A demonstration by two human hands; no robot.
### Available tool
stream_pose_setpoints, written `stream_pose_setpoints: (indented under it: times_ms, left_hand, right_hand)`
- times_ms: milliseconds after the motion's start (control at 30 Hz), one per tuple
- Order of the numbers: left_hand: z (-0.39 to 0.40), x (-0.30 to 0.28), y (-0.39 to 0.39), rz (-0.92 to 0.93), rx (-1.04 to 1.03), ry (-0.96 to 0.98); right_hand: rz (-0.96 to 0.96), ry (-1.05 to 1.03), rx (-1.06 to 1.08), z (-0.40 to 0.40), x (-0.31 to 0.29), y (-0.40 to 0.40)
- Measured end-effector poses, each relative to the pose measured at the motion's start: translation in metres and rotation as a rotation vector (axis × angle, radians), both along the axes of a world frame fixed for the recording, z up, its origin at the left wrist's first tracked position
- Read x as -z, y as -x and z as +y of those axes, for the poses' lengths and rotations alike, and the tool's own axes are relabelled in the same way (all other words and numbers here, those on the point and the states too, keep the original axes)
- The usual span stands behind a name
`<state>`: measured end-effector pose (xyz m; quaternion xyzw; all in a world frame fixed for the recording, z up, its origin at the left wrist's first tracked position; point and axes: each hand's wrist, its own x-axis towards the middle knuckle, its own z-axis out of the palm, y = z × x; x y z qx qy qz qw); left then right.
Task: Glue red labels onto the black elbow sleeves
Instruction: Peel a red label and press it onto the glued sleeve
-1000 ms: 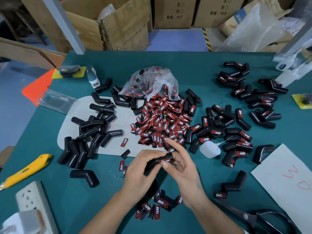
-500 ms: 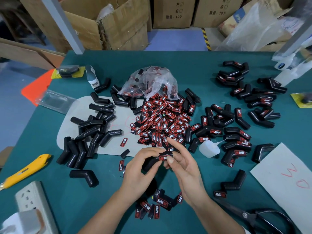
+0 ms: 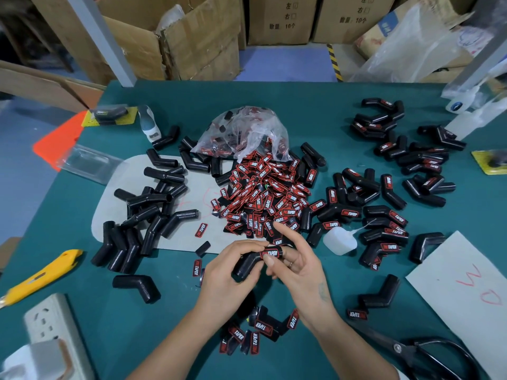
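Two hands meet over the green table (image 3: 315,111), just this side of the heap of red labels (image 3: 263,198), which serves here as the landmark. The left hand (image 3: 227,272) curls round one black elbow sleeve (image 3: 247,266), a smooth, rubbery bent tube; the right hand (image 3: 299,266) pinches the sleeve's upper limb, thumb pressed just below a red label (image 3: 271,253) that sits on it, forefinger raised and straight. How far that label is stuck down cannot be told.

The heap holds far too many labels to count: small flat rounded rectangles, red with a black edge and white lettering. A crumpled clear plastic bag (image 3: 244,133) lies on its far edge, more labels dim inside. Left of the heap, roughly twenty bare sleeves (image 3: 153,212) sprawl over a pale rounded sheet (image 3: 192,237). Right of it lie labelled sleeves (image 3: 384,215), again too tangled for a sure count, and one small translucent glue bottle (image 3: 338,241) with a thin nozzle.

Nearer than the heap sit a handful of loose labels (image 3: 255,333), partly hidden by the wrists. One yellow utility knife (image 3: 41,278) and one white power strip (image 3: 55,322) lie to the near left, both cut off by the frame edge; one pair of black scissors (image 3: 428,355) to the near right, also cropped.
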<state>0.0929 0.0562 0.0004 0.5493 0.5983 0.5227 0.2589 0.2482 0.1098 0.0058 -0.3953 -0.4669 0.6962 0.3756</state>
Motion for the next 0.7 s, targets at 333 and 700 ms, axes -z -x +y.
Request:
stream_pose_setpoints:
  times_ms: [333, 700]
  left_hand:
    - [0.0, -0.006, 0.003, -0.11, -0.02, 0.186]
    - [0.005, -0.004, 0.01, -0.211, -0.016, 0.254]
  right_hand:
    - [-0.017, -0.004, -0.011, 0.003, 0.0, -0.001]
    - [0.024, -0.006, -0.081, 0.005, -0.001, -0.005]
